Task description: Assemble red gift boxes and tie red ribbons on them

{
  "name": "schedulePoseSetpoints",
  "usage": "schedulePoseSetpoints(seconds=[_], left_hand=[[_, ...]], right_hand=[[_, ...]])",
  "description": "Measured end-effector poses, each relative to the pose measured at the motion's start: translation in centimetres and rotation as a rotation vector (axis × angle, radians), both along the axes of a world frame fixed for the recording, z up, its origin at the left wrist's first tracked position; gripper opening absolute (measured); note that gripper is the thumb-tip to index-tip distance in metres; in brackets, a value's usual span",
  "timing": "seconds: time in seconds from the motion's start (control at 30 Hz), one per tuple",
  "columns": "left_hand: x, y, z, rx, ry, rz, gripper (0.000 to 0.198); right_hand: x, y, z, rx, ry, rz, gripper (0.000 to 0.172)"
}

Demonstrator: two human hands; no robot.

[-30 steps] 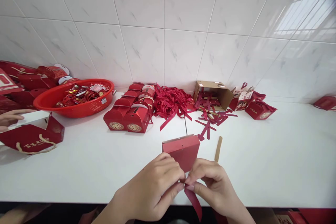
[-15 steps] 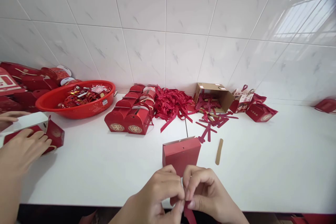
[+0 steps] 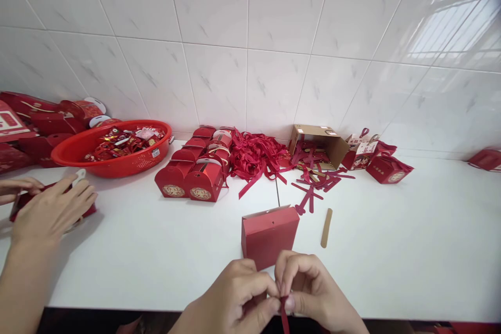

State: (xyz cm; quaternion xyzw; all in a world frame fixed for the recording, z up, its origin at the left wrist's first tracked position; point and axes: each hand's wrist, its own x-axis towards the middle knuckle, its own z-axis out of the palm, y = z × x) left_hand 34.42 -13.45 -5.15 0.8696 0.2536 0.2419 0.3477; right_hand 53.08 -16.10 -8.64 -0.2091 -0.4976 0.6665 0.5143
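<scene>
Low at the table's front edge, my left hand (image 3: 242, 297) and my right hand (image 3: 307, 287) meet, fingertips pinched together on a dark red ribbon (image 3: 284, 315). The ribbon's end hangs down below my fingers. Just beyond my hands a plain red gift box (image 3: 270, 237) stands upright, with a small hole near the top of its face. My hands are in front of the box's lower edge; whether they touch it I cannot tell. The part of the ribbon between my fingertips is mostly hidden.
A heap of red ribbons (image 3: 258, 159) lies by rows of red gift boxes (image 3: 171, 180). Beside it, an open carton (image 3: 336, 148) spills dark red strips (image 3: 311, 198). A tan strip (image 3: 326, 228) lies at right. At left, a co-worker's hands (image 3: 55, 209) handle a box near a red basket (image 3: 156, 152).
My hands have moved slightly down, still pinching the ribbon, which now hangs straighter and narrower. At left, the co-worker's hands have folded over their box, whose white flap is now mostly covered.
</scene>
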Motion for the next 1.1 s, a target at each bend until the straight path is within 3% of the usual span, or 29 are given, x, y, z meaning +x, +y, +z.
schedulePoseSetpoints(seconds=[0.13,0.2,0.3,0.37,0.43,0.47,0.57,0.7,0.8,0.83,0.97,1.1], left_hand=[[-2.0,0.4,0.8,-0.142,0.042,0.008,0.029],[-2.8,1.0,0.2,-0.147,-0.122,0.148,0.031],[-3.0,2.4,-1.4,-0.024,-0.352,0.474,0.021],[-2.2,3.4,-2.4,0.007,-0.353,0.581,0.049],[-0.9,4.1,-3.0,-0.062,-0.313,0.560,0.079],[-0.2,4.4,-3.1,-0.118,-0.319,0.535,0.083],[1.8,4.8,-3.2,-0.312,-0.439,0.519,0.074],[2.7,5.4,-3.2,-0.460,-0.598,0.574,0.061],[2.5,5.7,-3.6,-0.397,-0.548,0.535,0.022],[2.3,5.8,-3.8,-0.352,-0.531,0.523,0.017],[2.3,5.7,-4.4,-0.216,-0.538,0.544,0.021],[2.7,5.3,-4.9,-0.285,-0.560,0.503,0.024]], right_hand=[[1.4,-0.2,-0.7,0.061,-0.110,-0.151,0.016],[2.4,0.0,-1.2,0.112,-0.139,-0.326,0.013],[3.9,0.8,-2.1,0.178,-0.215,-0.671,0.010],[4.2,1.7,-2.4,0.200,-0.293,-0.768,0.007],[4.0,2.6,-2.5,0.213,-0.352,-0.726,0.005],[3.6,3.0,-2.4,0.216,-0.361,-0.679,0.004],[2.3,3.8,-2.4,0.194,-0.314,-0.561,0.002],[1.0,4.0,-3.2,0.207,-0.305,-0.637,0.002],[0.5,4.0,-3.8,0.264,-0.383,-0.756,0.004],[0.4,4.0,-3.9,0.286,-0.407,-0.790,0.005],[-0.2,3.9,-3.7,0.383,-0.478,-0.897,0.011],[-0.8,3.8,-3.2,0.432,-0.541,-0.952,0.014]])
